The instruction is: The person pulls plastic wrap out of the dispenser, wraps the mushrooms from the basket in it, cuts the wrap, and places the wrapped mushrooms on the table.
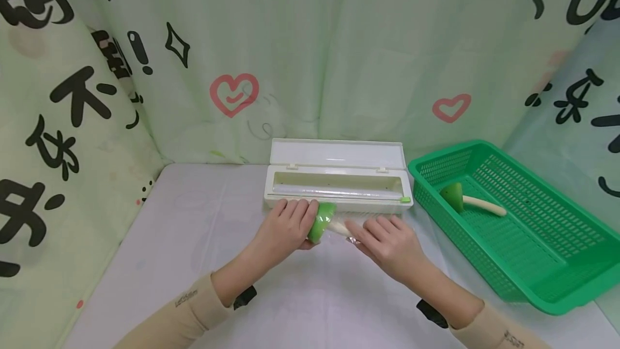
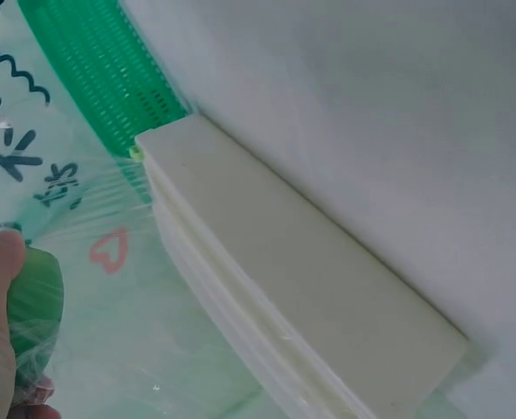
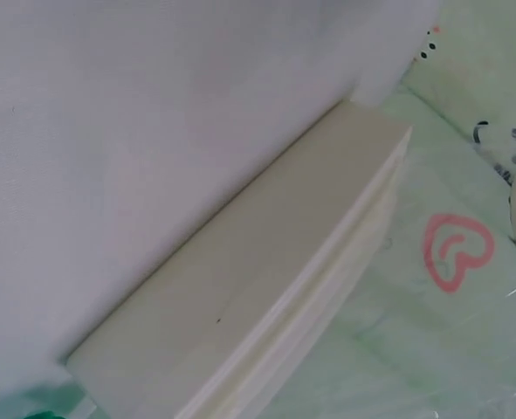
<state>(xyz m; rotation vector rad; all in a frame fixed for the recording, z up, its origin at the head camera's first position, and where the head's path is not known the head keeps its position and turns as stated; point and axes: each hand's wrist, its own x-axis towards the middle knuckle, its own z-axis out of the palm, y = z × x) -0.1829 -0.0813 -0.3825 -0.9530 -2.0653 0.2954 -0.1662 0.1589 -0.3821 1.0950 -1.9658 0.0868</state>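
Observation:
My left hand (image 1: pixel 289 225) grips the green head (image 1: pixel 322 221) of a mushroom-like piece with a pale stem (image 1: pixel 339 228). Clear cling film (image 2: pixel 96 188) lies over the piece and stretches toward a white cling film dispenser (image 1: pixel 339 204) just behind. With curled fingers my right hand (image 1: pixel 392 246) holds the film by the stem's end. The dispenser's lid (image 1: pixel 336 154) stands raised, showing the film roll inside. In the left wrist view the green head (image 2: pixel 37 305) shows through creased film beneath the thumb. The right wrist view shows the dispenser's front (image 3: pixel 231 271), not the fingers.
A green perforated basket (image 1: pixel 489 265) stands at the right, its corner close to the dispenser. In it lies a similar piece with a green cone-shaped head (image 1: pixel 452 196) and a pale stem. Printed curtains (image 1: pixel 290 58) hang behind and beside the white-covered table (image 1: pixel 194 230).

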